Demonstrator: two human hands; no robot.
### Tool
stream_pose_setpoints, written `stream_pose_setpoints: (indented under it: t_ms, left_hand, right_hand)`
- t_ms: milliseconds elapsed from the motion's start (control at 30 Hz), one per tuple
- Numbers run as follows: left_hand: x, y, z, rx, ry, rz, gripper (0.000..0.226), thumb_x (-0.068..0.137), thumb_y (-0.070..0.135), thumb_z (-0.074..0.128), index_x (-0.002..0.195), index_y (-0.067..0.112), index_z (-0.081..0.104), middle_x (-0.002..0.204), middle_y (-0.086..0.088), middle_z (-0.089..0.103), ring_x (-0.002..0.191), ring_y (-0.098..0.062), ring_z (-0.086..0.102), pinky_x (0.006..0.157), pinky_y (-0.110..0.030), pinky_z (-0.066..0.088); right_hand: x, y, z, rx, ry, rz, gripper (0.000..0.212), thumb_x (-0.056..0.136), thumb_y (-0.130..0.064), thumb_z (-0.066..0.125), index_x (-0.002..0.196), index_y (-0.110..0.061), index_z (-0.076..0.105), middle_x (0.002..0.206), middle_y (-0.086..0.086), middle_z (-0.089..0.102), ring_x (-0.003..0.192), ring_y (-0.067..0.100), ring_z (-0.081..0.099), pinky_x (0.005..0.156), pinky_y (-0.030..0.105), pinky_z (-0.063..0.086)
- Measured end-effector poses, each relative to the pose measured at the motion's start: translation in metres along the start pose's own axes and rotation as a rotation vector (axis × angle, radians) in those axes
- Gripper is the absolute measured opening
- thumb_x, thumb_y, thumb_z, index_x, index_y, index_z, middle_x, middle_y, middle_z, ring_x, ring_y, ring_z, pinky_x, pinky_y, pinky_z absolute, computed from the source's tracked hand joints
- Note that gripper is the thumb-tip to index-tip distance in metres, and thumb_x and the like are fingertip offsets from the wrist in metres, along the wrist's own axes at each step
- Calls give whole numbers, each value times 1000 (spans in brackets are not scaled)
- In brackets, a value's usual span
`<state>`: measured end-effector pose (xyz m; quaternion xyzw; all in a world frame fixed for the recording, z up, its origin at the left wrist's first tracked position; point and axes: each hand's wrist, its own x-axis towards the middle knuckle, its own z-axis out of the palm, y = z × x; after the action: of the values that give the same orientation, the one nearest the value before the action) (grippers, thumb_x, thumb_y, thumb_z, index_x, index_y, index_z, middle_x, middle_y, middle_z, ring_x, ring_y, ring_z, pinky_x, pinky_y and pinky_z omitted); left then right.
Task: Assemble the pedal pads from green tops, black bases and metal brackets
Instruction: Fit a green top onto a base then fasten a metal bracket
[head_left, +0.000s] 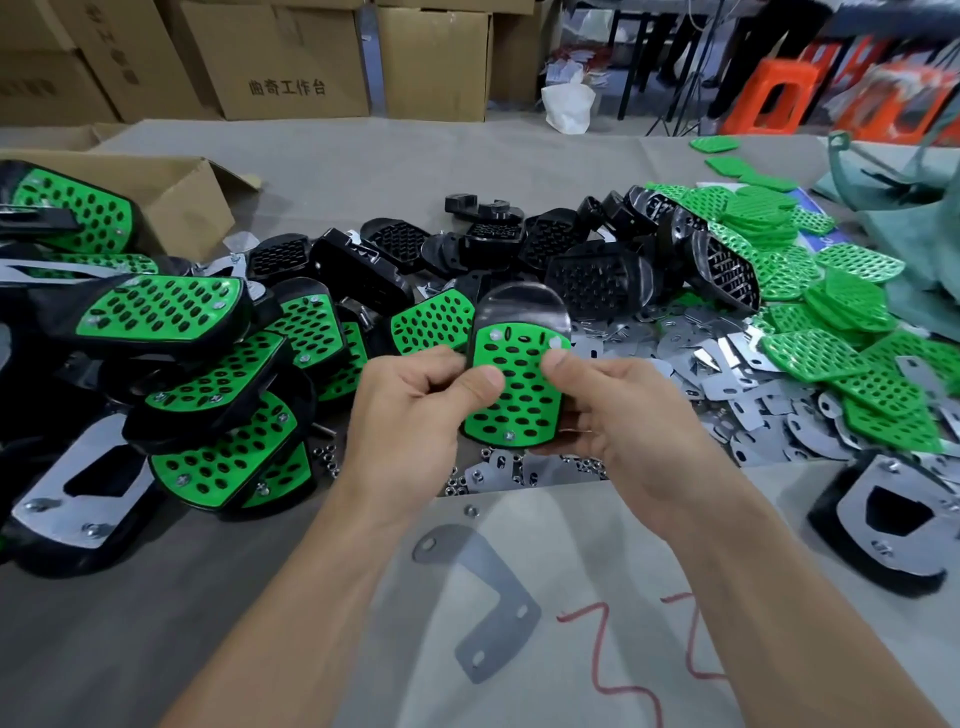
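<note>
Gripping a green-topped, black-based perforated pedal pad (521, 397) between left hand (410, 415) and right hand (623, 415), thumbs pressing its face, fingers curled behind.

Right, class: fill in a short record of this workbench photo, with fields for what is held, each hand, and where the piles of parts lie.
held: pedal pad, green face towards the camera, both thumbs on it
left hand: grips the pad's left edge
right hand: grips its right edge
finished pads: piled at left
black bases: heap behind the hands
green tops: heap at right
metal brackets: spread right of the hands
loose bracket: flat on the table, between the forearms
</note>
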<state>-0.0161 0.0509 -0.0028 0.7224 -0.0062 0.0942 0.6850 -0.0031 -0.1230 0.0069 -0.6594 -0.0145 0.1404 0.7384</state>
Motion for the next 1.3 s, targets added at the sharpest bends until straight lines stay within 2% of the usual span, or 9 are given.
stream_pose_setpoints:
  t_ms: [100, 200, 300, 433, 533, 633, 800, 1100, 1300]
  left_hand:
    - [-1, -1, 1, 92, -27, 31, 40, 82, 38, 73, 78, -2, 73, 85, -30, 67, 77, -45, 64, 80, -63, 55]
    - [-4, -2, 0, 164, 31, -35, 38, 80, 60, 70, 90, 24, 82, 84, -3, 78, 81, -23, 73, 74, -45, 60]
    - [2, -1, -3, -25, -9, -82, 21, 91, 28, 73, 111, 26, 80, 96, 7, 80, 83, -1, 72, 70, -15, 53]
    - [6, -1, -9, -192, -101, -91, 24, 82, 8, 73, 104, 15, 81, 102, -8, 80, 94, -20, 77, 80, -28, 60]
    - [5, -2, -8, -165, -110, -89, 27, 88, -3, 68, 107, 13, 79, 101, -7, 80, 91, -16, 76, 75, -21, 58]
    - [5, -3, -7, -58, -104, -50, 32, 90, -3, 68, 107, 22, 80, 100, -2, 80, 95, -17, 77, 83, -32, 61]
    - [-1, -1, 0, 134, -7, 10, 31, 85, 21, 70, 94, 49, 79, 88, 14, 80, 87, -12, 77, 81, -40, 62]
    - [-7, -1, 9, 289, 101, 70, 21, 81, 41, 67, 84, 60, 72, 72, 10, 76, 62, -10, 60, 68, -45, 60]
    - [-9, 2, 10, 211, 116, 92, 23, 78, 41, 75, 86, 62, 73, 76, 14, 78, 90, -18, 77, 76, -47, 62]
  right_hand:
    - [2, 3, 2, 21, 57, -44, 26, 99, -21, 60, 87, -6, 78, 91, 14, 78, 85, 29, 77, 75, 39, 63]
    - [3, 3, 0, 34, 60, -91, 24, 97, -19, 63, 85, -12, 82, 94, 11, 79, 88, 25, 77, 73, 27, 61]
    - [2, 3, -1, -12, 36, -111, 22, 96, -18, 65, 84, -19, 84, 93, 8, 79, 88, 22, 77, 72, 25, 60]
    - [3, 6, -3, -37, 14, -39, 20, 98, -14, 63, 92, -16, 82, 95, 6, 79, 88, 22, 77, 69, 28, 61]
    - [4, 6, -3, -81, 10, -84, 22, 99, -8, 59, 114, -18, 73, 102, 7, 78, 96, 25, 75, 80, 40, 62]
    - [3, 5, -2, -98, 15, -149, 29, 98, -1, 58, 109, -21, 77, 99, 6, 79, 94, 25, 75, 82, 39, 60]
    - [3, 7, 1, -69, 36, -192, 38, 94, 3, 60, 104, -28, 80, 94, 8, 79, 86, 23, 76, 73, 32, 62]
    - [1, 10, 8, -34, 182, -191, 21, 95, -6, 65, 97, -18, 82, 92, 11, 79, 90, 39, 74, 81, 56, 61]
    - [-3, 9, 13, -31, 199, -171, 23, 94, -7, 66, 93, -23, 83, 86, 12, 78, 75, 30, 74, 67, 56, 62]
